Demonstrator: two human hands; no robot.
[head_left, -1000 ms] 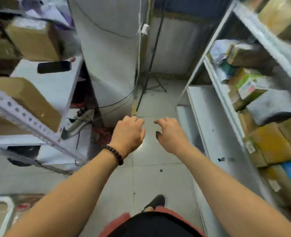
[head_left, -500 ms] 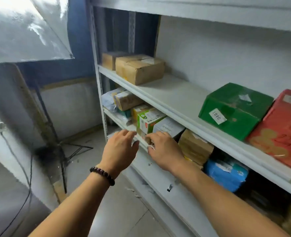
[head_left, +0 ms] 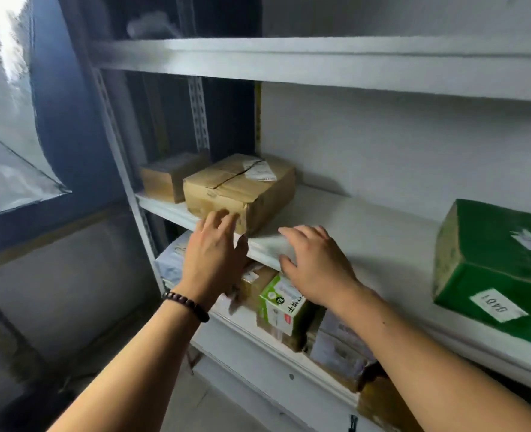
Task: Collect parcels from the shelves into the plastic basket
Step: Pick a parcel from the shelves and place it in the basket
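In the head view, a white metal shelf rack [head_left: 367, 219] stands in front of the person, with several boards one above the other. On the middle board, near its left end, lies a brown cardboard parcel [head_left: 239, 188] closed with tape, with a white paper label on its top; its near corner is at the front edge of the board. Just behind it, to the left, sits a smaller brown cardboard box [head_left: 163, 179]. Well apart, at the right end of the same board, lies a green cardboard box [head_left: 491, 260] with a white label on its front side. The left hand [head_left: 214, 257], with a dark bead bracelet [head_left: 186, 304] on the wrist, is raised to the brown cardboard parcel. Its fingers [head_left: 223, 219] are nearly straight and close together, and the tips are at the lower front face of the parcel; the picture is blurred there, so I cannot tell if they really touch it. The right hand [head_left: 317, 266] is just beside, over the front edge of the middle board, to the right of the parcel. Its fingers [head_left: 301, 232] are spread wide and a little bent, and they hold nothing. On the board below, partly hidden by the hands, stand a small green and white carton [head_left: 282, 304], a white plastic bag parcel [head_left: 173, 257] and a grey wrapped parcel [head_left: 339, 347].
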